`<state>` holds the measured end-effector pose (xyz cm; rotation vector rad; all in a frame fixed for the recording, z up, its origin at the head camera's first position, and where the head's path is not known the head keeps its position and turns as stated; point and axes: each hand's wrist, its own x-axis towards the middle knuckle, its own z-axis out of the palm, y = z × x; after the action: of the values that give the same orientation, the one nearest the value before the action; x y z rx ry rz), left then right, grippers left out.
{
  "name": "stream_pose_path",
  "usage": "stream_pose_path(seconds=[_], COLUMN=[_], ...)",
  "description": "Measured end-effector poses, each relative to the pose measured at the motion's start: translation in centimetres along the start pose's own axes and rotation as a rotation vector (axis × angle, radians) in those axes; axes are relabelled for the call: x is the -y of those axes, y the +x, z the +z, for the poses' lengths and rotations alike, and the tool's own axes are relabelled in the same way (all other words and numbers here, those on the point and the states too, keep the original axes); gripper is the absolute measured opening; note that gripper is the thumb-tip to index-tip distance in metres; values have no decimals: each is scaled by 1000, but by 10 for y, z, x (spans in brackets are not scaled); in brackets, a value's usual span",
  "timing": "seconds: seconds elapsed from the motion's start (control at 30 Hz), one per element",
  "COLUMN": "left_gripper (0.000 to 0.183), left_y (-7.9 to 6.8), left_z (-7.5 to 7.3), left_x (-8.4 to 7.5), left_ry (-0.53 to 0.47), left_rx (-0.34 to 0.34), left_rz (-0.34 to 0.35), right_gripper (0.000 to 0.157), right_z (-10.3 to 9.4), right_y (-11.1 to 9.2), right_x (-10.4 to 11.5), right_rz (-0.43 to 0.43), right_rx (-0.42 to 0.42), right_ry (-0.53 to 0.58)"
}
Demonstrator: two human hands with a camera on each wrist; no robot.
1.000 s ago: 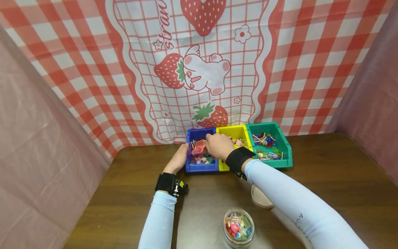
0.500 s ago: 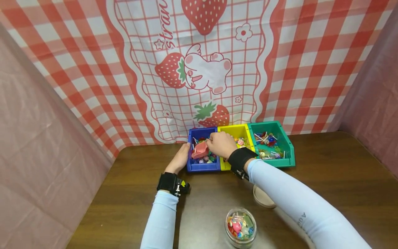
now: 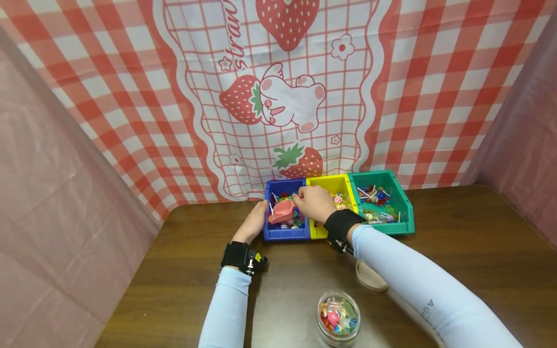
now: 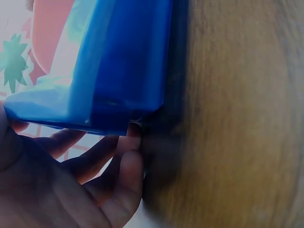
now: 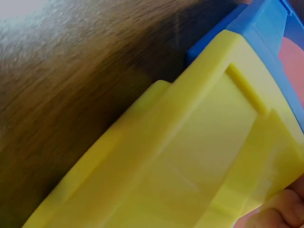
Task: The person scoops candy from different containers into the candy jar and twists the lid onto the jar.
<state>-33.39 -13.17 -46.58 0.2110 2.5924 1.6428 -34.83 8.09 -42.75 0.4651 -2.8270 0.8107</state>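
Observation:
My right hand point(image 3: 316, 203) grips the handle end of a pink scoop point(image 3: 283, 211), reaching across the yellow bin point(image 3: 329, 180). The scoop's bowl sits inside the blue bin point(image 3: 285, 234), over loose wrapped candies and lollipops. My left hand point(image 3: 252, 223) rests along the outside of the blue bin's left wall, fingers extended toward the back. In the left wrist view, the left hand's fingers point(image 4: 124, 190) lie against the blue bin's side. The right wrist view catches only curled fingers point(image 5: 284, 209) at its lower right, beside the yellow wall.
A green bin point(image 3: 407, 212) with lollipops and candies adjoins the yellow one. Nearer me stands a glass jar point(image 3: 338, 319) filled with candies. A round pale lid point(image 3: 370, 278) lies partly under the right forearm. A checked strawberry cloth point(image 3: 296, 111) hangs behind the wooden table point(image 3: 174, 270).
Within the blue bin, the pink scoop has shifted slightly toward the front and tilted, so less of its inside shows. My left hand stays against the bin's wall.

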Motion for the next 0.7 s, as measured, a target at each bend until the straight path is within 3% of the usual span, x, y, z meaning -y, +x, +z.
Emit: stream_pose_path(seconds=[0.33,0.5,0.7], left_gripper=[51,53,53], left_y=[1,0,-3], left_z=[-5,-7,-7], left_x=[-3,-4,0], left_ry=[-118,-137,-130], left_rx=[29,35,50], left_rz=[-46,-64,-47], right_gripper=[47,48,47], right_z=[-9,-10,-7], right_y=[0,-2,-5], right_x=[-3,-3,-7], right_rz=[7,0,62], right_rx=[-9,-41,-41], right_ry=[91,125,156])
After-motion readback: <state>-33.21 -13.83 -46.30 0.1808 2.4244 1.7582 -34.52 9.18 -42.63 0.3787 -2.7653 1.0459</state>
